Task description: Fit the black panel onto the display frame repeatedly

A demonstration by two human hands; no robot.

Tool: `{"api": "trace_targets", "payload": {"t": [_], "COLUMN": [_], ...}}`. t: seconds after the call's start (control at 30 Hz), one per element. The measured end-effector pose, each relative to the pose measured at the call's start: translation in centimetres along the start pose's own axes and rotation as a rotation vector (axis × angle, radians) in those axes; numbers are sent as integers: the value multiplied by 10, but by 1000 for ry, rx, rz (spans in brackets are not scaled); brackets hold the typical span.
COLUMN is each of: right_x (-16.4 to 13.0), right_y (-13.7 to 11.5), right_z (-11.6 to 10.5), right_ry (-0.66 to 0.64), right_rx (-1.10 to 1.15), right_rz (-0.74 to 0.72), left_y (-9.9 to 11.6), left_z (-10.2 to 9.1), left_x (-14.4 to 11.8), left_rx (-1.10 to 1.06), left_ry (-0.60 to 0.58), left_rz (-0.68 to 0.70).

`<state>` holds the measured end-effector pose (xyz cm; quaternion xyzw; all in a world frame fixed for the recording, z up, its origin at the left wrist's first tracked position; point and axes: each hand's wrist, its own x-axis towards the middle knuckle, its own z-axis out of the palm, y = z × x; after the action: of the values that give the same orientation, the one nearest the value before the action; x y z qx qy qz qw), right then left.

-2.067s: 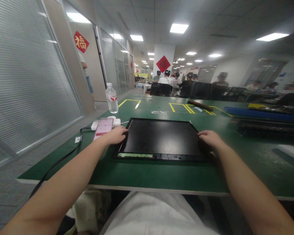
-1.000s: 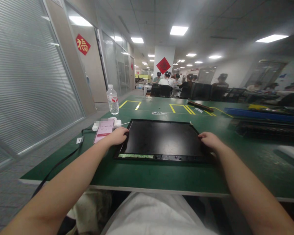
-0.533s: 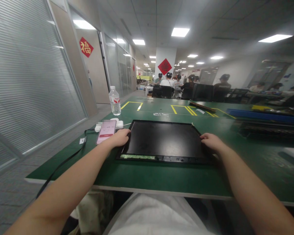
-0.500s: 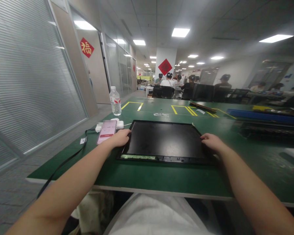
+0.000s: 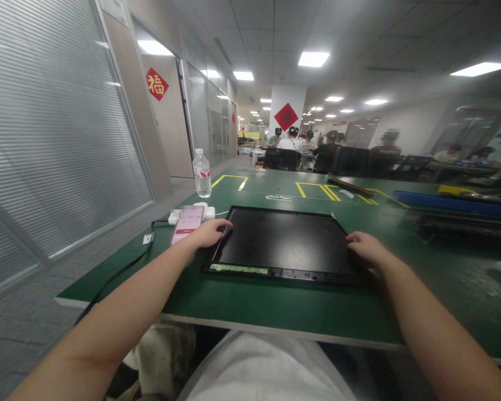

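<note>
Compared with the frame half a second ago, the left hand point(image 5: 209, 233) reaches slightly further over the rim of the black panel point(image 5: 284, 239); the panel has not noticeably moved on the table point(image 5: 250, 303). Both forearms extend forward, one to each side. Left hand partly curled, grasping the left rim; right hand point(image 5: 364, 245) closed on the right rim. Fingers beneath are hidden.

I can read 福, gold on red diamond sign point(image 5: 157, 84), door's point(image 5: 173, 133) upper L corner; phone point(image 5: 187, 224) digits nr worktop's point(image 5: 234, 303) L edge too blurry.
</note>
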<state>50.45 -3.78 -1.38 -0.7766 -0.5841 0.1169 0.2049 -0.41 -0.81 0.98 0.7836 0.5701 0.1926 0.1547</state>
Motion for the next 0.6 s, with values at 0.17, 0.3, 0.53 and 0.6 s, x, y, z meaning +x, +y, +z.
{"api": "trace_targets", "payload": {"t": [0.17, 0.3, 0.53, 0.6], "right_x": [-5, -9, -5, -4], "right_y": [-6, -11, -8, -6], "right_z": [-3, -6, -6, -6], "right_ry": [-11, -18, -12, -5], "right_rx": [2, -40, -48, -42], "right_rz": [49, 69, 40, 34], "left_y": [6, 19, 24, 22], "left_z": [-1, -3, 2, 2], "left_x": [-1, -5, 0, 3], "left_rx": [-425, -772, -919, -935], "left_ry": [59, 45, 145, 135], "left_rz": [-52, -155, -308, -337]}}
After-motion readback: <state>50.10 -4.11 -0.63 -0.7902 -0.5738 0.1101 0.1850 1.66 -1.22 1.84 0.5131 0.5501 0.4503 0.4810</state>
